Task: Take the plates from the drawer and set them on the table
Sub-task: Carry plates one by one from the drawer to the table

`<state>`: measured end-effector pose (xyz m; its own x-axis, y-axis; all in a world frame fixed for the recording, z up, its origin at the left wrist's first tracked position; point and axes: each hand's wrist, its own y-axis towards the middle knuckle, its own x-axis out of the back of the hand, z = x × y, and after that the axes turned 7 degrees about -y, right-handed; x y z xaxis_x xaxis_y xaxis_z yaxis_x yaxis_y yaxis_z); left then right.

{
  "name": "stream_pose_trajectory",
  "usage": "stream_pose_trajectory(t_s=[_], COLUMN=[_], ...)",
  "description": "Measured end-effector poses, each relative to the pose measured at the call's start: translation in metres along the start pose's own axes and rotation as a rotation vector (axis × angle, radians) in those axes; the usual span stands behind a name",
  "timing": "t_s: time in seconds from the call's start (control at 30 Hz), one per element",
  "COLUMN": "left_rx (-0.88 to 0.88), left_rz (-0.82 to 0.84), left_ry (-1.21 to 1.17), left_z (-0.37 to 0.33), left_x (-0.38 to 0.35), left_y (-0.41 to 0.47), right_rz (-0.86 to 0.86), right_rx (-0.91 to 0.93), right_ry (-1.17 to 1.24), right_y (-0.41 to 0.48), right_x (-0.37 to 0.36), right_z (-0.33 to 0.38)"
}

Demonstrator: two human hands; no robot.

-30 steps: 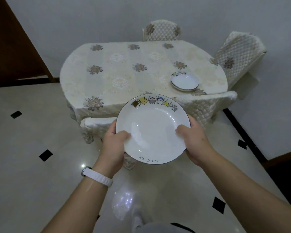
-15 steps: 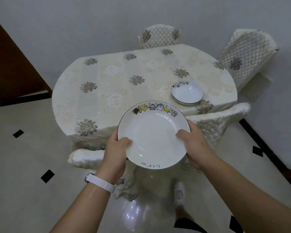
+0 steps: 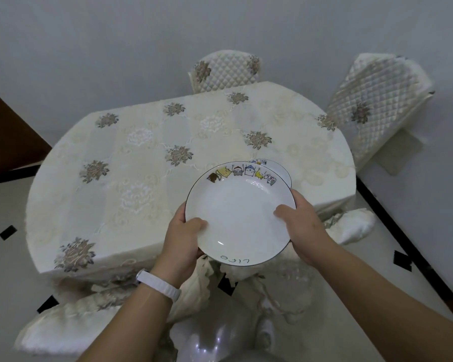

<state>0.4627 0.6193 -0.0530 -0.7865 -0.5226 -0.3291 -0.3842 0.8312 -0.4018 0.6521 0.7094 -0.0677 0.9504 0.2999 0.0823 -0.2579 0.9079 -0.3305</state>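
Left hand (image 3: pixel 182 237), right hand (image 3: pixel 302 227): bare, no rings visible. Forearms bare, no sleeves. White ribbed band (image 3: pixel 158 284) on left wrist, lower centre of frame; face of band not visible.

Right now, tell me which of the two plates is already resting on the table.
The far plate, only its rim showing behind the held plate, lies on the tablecloth. The held plate is gripped by left hand and right hand.

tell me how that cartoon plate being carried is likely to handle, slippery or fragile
The plate looks glazed and glossy, so probably slick; both the left hand and right hand pinch its rim. It seems rigid ceramic, likely to chip if knocked against the plate on the table. Its shallow round form should sit flat, not roll.
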Motion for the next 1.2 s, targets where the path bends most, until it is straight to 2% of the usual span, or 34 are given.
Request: stream_pose_trajectory(t_s=[0.2, 0.4, 0.67, 0.97, 1.2], left_rx=[-0.020, -0.041, -0.052, -0.032, 0.012], left_rz=[-0.091, -0.202, -0.247, -0.323, -0.374], left_ry=[0.026, 0.080, 0.055, 0.053, 0.250], left_z=[0.000, -0.011, -0.025, -0.034, -0.027], left_x=[-0.010, 0.005, 0.066, 0.171, 0.237], left_y=[0.030, 0.058, 0.100, 0.162, 0.190], right_rz=[0.050, 0.092, 0.164, 0.217, 0.237], right_rx=[-0.011, -0.027, -0.034, -0.093, -0.133], right_ry=[-0.044, -0.126, -0.213, -0.340, -0.451], right_y=[0.038, 0.070, 0.108, 0.155, 0.183], right_x=[0.006, -0.018, -0.083, -0.191, -0.255], right_z=[0.004, 0.009, 0.010, -0.001, -0.025])
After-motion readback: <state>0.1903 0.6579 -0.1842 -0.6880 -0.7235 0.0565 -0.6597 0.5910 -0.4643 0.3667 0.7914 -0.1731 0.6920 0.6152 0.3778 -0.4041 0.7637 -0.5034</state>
